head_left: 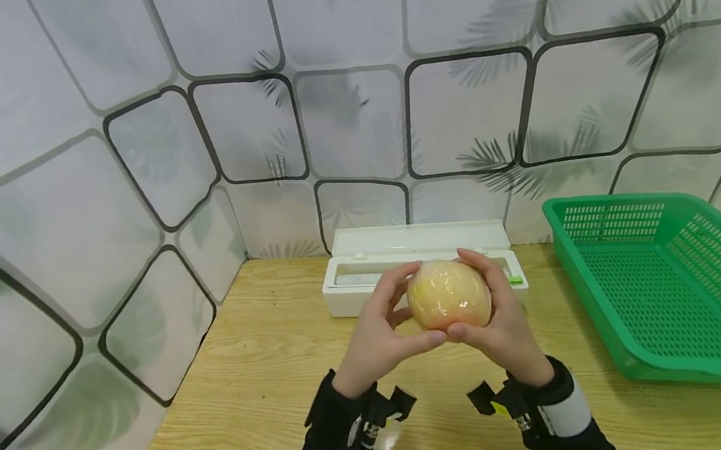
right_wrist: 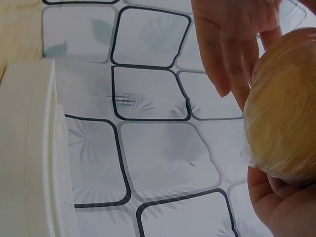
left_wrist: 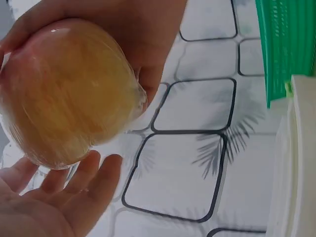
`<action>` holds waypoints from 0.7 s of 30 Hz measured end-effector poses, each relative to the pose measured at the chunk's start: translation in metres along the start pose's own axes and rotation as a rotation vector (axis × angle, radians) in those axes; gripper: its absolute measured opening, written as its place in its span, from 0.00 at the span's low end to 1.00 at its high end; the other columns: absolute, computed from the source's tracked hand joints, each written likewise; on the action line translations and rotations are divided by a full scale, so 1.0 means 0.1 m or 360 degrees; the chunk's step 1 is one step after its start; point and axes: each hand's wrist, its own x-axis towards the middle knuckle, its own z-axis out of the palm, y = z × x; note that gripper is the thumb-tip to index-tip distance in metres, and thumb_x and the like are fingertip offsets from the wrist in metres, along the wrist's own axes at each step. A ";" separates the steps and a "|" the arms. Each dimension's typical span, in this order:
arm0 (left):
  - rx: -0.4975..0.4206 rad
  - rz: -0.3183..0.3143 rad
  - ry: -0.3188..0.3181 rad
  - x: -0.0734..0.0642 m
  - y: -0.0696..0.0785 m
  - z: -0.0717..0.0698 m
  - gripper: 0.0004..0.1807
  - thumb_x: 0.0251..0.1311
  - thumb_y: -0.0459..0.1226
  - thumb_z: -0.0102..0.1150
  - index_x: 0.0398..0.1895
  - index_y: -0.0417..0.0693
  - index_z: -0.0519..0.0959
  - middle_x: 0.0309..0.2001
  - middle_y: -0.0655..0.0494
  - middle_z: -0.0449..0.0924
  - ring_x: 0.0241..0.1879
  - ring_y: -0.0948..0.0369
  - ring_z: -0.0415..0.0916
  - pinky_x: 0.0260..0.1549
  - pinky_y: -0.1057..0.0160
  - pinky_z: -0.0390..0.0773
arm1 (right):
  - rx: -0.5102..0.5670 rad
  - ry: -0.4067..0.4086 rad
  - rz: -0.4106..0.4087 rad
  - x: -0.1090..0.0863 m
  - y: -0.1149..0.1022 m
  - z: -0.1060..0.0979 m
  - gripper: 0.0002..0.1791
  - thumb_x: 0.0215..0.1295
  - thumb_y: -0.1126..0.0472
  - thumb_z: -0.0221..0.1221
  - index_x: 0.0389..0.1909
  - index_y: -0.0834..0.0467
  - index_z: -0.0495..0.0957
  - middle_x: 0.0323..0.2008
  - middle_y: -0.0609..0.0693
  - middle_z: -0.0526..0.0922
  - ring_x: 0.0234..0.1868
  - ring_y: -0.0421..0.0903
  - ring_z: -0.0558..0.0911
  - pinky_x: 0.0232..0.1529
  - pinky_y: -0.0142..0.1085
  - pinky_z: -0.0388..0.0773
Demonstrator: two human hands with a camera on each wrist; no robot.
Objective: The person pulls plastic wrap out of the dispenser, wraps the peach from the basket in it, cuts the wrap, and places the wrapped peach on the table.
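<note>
Between both hands, above the table, is a round yellow fruit (head_left: 448, 292) with a reddish blush, wrapped in clear cling film. Wrinkled film shows along its edge in the left wrist view, where the fruit (left_wrist: 69, 89) fills the upper left. My left hand (head_left: 374, 339) holds its left side with curled fingers and thumb. My right hand (head_left: 507, 327) grips the other side, the two thumbs meeting at its near lower edge. Behind the hands stands a long white cling film dispenser (head_left: 348, 302), its lid (head_left: 420, 237) raised and a green slider (head_left: 514, 280) at its right end.
A green plastic basket (head_left: 633, 344) with perforated walls stands on the right of the wooden table (head_left: 252, 387). Patterned light cloth (head_left: 351, 124) hangs behind the table and along its left side.
</note>
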 end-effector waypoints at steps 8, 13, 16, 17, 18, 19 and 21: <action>0.0474 0.0093 0.0094 0.00 0.02 -0.01 0.39 0.38 0.32 0.70 0.58 0.46 0.64 0.52 0.53 0.70 0.50 0.61 0.67 0.40 0.62 0.74 | -0.0020 -0.0083 0.0056 0.00 -0.03 -0.03 0.45 0.49 0.45 0.62 0.62 0.64 0.53 0.52 0.56 0.64 0.43 0.45 0.70 0.35 0.32 0.73; 0.0532 0.0103 -0.0007 -0.01 0.03 -0.02 0.39 0.41 0.33 0.68 0.60 0.47 0.62 0.53 0.51 0.68 0.50 0.60 0.68 0.39 0.66 0.74 | -0.0034 -0.0143 0.0022 0.00 -0.03 -0.06 0.45 0.49 0.47 0.63 0.62 0.64 0.53 0.51 0.57 0.64 0.42 0.45 0.71 0.33 0.33 0.74; 0.0560 0.0150 -0.0063 -0.01 0.02 -0.01 0.37 0.43 0.33 0.67 0.60 0.47 0.63 0.54 0.53 0.67 0.51 0.59 0.66 0.37 0.68 0.74 | -0.0072 -0.0169 -0.0015 0.01 -0.02 -0.07 0.46 0.47 0.50 0.66 0.61 0.65 0.54 0.50 0.57 0.65 0.42 0.45 0.71 0.34 0.34 0.74; 0.0569 0.0164 -0.0075 -0.01 0.02 -0.01 0.37 0.43 0.33 0.67 0.60 0.48 0.64 0.54 0.52 0.67 0.51 0.59 0.66 0.37 0.68 0.74 | -0.0097 -0.0178 -0.0030 0.01 -0.01 -0.07 0.46 0.46 0.51 0.66 0.61 0.65 0.54 0.49 0.58 0.65 0.42 0.44 0.71 0.34 0.34 0.74; 0.0570 0.0172 -0.0084 -0.01 0.01 -0.01 0.37 0.42 0.33 0.67 0.60 0.47 0.64 0.54 0.52 0.66 0.51 0.59 0.66 0.36 0.68 0.74 | -0.0131 -0.0185 -0.0050 0.01 -0.01 -0.08 0.46 0.45 0.51 0.67 0.61 0.66 0.54 0.49 0.58 0.66 0.42 0.44 0.71 0.34 0.34 0.73; 0.0566 0.0167 -0.0089 -0.01 0.01 -0.01 0.38 0.41 0.33 0.67 0.60 0.47 0.63 0.53 0.52 0.66 0.50 0.59 0.66 0.36 0.69 0.74 | -0.0168 -0.0194 -0.0074 0.01 0.00 -0.08 0.47 0.44 0.50 0.67 0.60 0.67 0.55 0.48 0.59 0.66 0.42 0.44 0.71 0.34 0.34 0.73; 0.0570 0.0149 -0.0093 -0.01 0.01 -0.01 0.39 0.39 0.32 0.68 0.60 0.46 0.63 0.53 0.51 0.66 0.50 0.59 0.66 0.36 0.69 0.74 | -0.0248 -0.0204 -0.0124 0.01 0.01 -0.08 0.47 0.43 0.49 0.68 0.59 0.68 0.56 0.46 0.60 0.68 0.42 0.43 0.71 0.35 0.34 0.73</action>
